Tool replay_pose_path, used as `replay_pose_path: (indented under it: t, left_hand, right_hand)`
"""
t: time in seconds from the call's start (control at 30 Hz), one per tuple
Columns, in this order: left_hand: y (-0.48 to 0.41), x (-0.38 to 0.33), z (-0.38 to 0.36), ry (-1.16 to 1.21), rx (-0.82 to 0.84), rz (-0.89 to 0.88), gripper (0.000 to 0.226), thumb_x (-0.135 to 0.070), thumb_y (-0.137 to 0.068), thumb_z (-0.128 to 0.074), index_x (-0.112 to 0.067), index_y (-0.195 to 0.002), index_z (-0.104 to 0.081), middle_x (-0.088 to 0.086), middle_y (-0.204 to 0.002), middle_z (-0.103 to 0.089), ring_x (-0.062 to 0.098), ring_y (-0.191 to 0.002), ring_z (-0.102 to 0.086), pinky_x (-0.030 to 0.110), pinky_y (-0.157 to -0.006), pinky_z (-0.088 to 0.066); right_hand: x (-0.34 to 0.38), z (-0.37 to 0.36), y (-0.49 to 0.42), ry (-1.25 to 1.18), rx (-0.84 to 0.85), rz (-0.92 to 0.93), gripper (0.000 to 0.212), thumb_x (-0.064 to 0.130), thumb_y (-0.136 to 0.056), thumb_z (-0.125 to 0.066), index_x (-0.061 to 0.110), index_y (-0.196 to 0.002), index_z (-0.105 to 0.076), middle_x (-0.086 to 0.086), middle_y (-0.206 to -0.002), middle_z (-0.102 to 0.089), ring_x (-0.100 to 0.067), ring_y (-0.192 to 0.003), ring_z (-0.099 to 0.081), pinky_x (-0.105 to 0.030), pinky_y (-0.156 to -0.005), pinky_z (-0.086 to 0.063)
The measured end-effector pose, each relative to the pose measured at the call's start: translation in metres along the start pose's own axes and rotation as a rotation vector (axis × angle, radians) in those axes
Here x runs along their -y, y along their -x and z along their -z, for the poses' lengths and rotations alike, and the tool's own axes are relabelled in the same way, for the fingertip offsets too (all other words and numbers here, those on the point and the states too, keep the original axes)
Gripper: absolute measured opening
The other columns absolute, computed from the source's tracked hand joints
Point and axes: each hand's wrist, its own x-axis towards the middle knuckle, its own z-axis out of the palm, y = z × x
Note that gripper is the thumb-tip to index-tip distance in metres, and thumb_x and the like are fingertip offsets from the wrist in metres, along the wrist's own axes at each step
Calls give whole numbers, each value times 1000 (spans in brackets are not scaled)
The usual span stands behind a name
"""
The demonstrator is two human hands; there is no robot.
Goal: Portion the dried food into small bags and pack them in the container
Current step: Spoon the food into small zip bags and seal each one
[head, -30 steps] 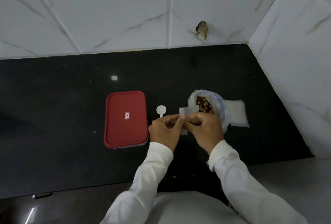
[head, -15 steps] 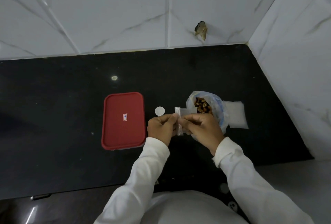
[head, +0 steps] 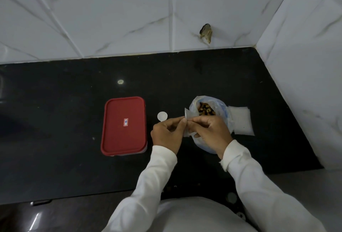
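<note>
Pinching a small clear bag (head: 188, 118) between them, the left hand (head: 167, 135) and the right hand (head: 210, 132) meet just in front of the open bag of dried food (head: 206, 109), which serves as the landmark on the black counter (head: 64, 120). Thumb and forefinger of each hand are pressed together on the small bag's edges, the left hand gripping its left side and the right hand its right side, so the little bag hangs crumpled and partly folded between the fingertips; whether its mouth is open cannot be told. That big bag stands with its mouth rolled wide, brown and dark pieces showing inside, and the right hand overlaps its near rim. Just right of the food bag, touching its side, lies a flat stack of empty small bags (head: 240, 120). Just left of the food bag, beyond the left hand's knuckles, a white round scoop (head: 162, 116) lies on the counter, its handle hidden by the hand. Farther left of the food bag, well apart from it, sits the container (head: 123, 125), its red lid shut and bearing a small label at the centre. Behind the food bag rises the white tiled wall (head: 111, 18), with a chipped hole (head: 205, 32) in it. Both sleeves (head: 249, 176) are white.
</note>
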Motion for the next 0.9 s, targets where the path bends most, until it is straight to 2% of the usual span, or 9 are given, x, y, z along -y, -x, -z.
replay_pose_path:
  t: [0.17, 0.27, 0.37, 0.5, 0.6, 0.7, 0.8, 0.9]
  left_hand:
    - [-4, -2, -4, 87, 14, 55, 7, -25, -85, -76, -31, -89, -77, -6, -88, -78, 12, -89, -74, 42, -88, -59]
    - [-3, -3, -7, 69, -2, 31, 5, -25, -87, -75, -29, -87, -77, -6, -85, -77, 12, -86, -74, 41, -86, -60]
    - [-3, -2, -10, 29, -30, 21, 8, -24, -90, -71, -28, -86, -77, -6, -84, -77, 10, -84, -74, 39, -85, -60]
    - [-3, 0, -13, -14, -8, 21, 11, -25, -93, -68, -25, -90, -79, -7, -84, -77, 11, -86, -73, 39, -87, -59]
    - [-4, 0, -14, 33, -11, 65, 11, -24, -94, -65, -27, -92, -75, -5, -90, -77, 14, -91, -73, 42, -88, -59]
    - [-5, -1, -14, 131, -21, 127, 4, -23, -92, -68, -23, -93, -72, 1, -89, -77, 18, -90, -74, 44, -86, -60]
    - [-4, -5, -15, 282, -29, 256, 8, -18, -90, -70, -12, -96, -72, 9, -90, -77, 25, -92, -74, 44, -85, -60]
    - [1, -10, -16, 551, 1, 407, 19, -9, -90, -69, 2, -105, -71, 20, -99, -75, 32, -96, -73, 42, -86, -60]
  right_hand:
    - [3, 4, -1, 34, 3, 16, 11, 21, -91, -65, 22, -94, -75, 8, -83, -74, 2, -78, -68, -10, -69, -51]
    - [1, 6, -3, 33, -13, -21, 11, 24, -89, -67, 22, -91, -78, 8, -81, -75, -1, -79, -69, -17, -76, -54]
    - [-4, 7, -6, 1, -16, -73, 12, 24, -87, -69, 16, -87, -78, 2, -80, -75, -8, -81, -70, -31, -84, -57]
    - [-6, 4, -6, 98, -53, -28, 10, 26, -85, -69, 22, -90, -77, 10, -80, -74, -1, -79, -69, -23, -80, -56]
    - [-6, 2, -5, 30, -107, -19, 8, 24, -87, -68, 22, -87, -76, 7, -77, -74, -5, -78, -69, -27, -80, -57]
    - [-7, 2, -4, -4, -112, -8, 8, 22, -87, -67, 20, -89, -75, 5, -79, -74, -7, -78, -70, -30, -81, -58]
    - [-9, 4, -3, 11, -96, 17, 8, 24, -88, -67, 22, -90, -74, 6, -80, -74, -5, -79, -69, -29, -81, -58]
    - [-8, 6, -1, 57, -83, 27, 12, 34, -89, -66, 26, -91, -75, 11, -81, -73, 1, -81, -67, -20, -79, -55]
